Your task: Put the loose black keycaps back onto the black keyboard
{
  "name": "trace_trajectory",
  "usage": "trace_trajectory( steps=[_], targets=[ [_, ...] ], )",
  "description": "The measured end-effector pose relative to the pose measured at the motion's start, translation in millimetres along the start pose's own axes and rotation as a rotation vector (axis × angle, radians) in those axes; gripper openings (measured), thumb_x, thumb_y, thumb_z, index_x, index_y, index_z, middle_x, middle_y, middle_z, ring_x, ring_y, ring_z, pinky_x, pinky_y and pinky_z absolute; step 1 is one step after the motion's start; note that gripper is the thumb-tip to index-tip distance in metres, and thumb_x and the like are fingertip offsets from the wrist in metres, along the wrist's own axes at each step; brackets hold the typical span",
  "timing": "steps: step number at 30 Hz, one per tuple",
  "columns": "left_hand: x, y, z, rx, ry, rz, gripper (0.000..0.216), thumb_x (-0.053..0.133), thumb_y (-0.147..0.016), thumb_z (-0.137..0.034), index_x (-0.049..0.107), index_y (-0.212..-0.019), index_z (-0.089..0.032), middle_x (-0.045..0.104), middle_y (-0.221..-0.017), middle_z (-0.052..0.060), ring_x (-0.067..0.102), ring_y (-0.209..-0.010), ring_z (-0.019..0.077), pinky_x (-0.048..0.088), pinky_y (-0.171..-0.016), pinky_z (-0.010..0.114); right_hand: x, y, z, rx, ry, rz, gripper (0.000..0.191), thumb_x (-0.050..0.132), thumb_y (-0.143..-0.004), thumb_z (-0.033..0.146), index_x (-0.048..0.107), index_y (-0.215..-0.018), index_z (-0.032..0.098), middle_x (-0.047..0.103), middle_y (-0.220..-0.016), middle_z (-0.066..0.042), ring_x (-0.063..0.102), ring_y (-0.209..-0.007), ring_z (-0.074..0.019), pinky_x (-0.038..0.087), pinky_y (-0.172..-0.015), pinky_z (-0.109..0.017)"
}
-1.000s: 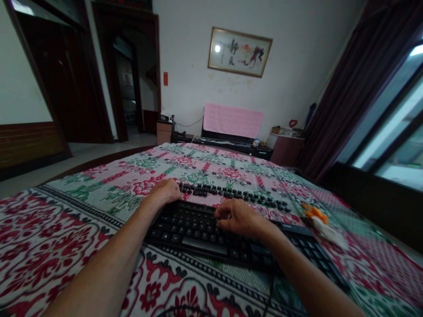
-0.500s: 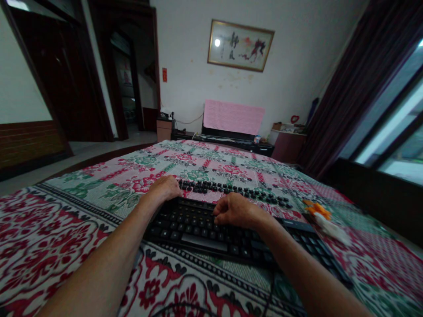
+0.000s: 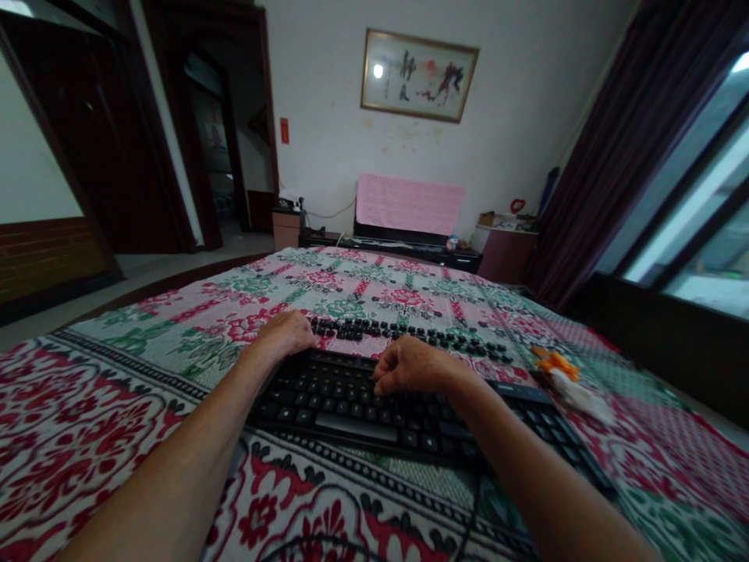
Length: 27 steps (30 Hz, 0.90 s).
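A black keyboard [image 3: 356,428] lies on the patterned bedspread, with its number pad at the right end and yellowish spots where keys are off in its upper rows. My left hand [image 3: 292,333] rests by its far left corner, fingers curled down and close together; what they grip, if anything, is hidden. Over the middle of the keyboard, my right hand [image 3: 406,365] has thumb and fingers pinched near the upper rows. Anything in that pinch is too small to make out. Loose black keycaps [image 3: 433,337] lie in a band just beyond the keyboard.
An orange and white cloth-like thing [image 3: 570,382] lies right of the keyboard. A dark cable [image 3: 473,507] runs from its near edge over the bedspread [image 3: 146,468]. Beyond the bed stand a low cabinet and a pink-covered screen [image 3: 409,203].
The view has shifted slightly, moving everything a little to the left in the picture. Both hands keep nearly the same places on the keyboard.
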<state>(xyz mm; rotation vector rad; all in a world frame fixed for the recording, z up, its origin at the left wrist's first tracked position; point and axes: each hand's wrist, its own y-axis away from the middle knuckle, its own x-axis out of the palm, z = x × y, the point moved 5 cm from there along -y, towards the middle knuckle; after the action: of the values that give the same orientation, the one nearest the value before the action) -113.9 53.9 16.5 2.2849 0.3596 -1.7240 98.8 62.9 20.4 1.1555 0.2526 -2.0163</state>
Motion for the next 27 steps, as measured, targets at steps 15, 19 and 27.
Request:
trace_trajectory(
  steps=[15,19,27],
  targets=[
    [-4.2,29.5,-47.4,0.349,0.079,0.188,0.025,0.050,-0.055,-0.037,0.064,-0.065,-0.019,0.054,-0.054,-0.002,0.044,-0.049,0.0084,0.028,-0.043,0.017,0.8,7.0,2.5,-0.094,0.032,-0.002,0.026,0.053,-0.059,0.026,0.064,-0.080,0.016,0.062,-0.070,0.000,0.052,-0.061,-0.0105,0.037,-0.052,-0.019],
    [3.1,54.2,-76.1,0.509,0.188,0.393,0.025,0.051,-0.055,-0.034,0.063,-0.065,-0.015,0.049,-0.049,-0.003,0.041,-0.047,0.0069,0.027,-0.042,0.016,0.4,8.4,1.7,-0.119,0.032,0.011,0.026,0.051,-0.060,0.025,0.064,-0.081,0.017,0.062,-0.068,0.000,0.051,-0.059,-0.0100,0.036,-0.050,-0.018],
    [23.3,49.0,-78.6,0.548,0.296,0.485,0.027,0.051,-0.056,-0.033,0.064,-0.071,-0.015,0.051,-0.054,-0.004,0.040,-0.048,0.0065,0.027,-0.043,0.016,-4.0,9.5,1.9,-0.080,0.024,-0.054,0.023,0.055,-0.056,0.025,0.065,-0.075,0.014,0.059,-0.061,0.000,0.047,-0.054,-0.0087,0.034,-0.047,-0.018]
  ],
)
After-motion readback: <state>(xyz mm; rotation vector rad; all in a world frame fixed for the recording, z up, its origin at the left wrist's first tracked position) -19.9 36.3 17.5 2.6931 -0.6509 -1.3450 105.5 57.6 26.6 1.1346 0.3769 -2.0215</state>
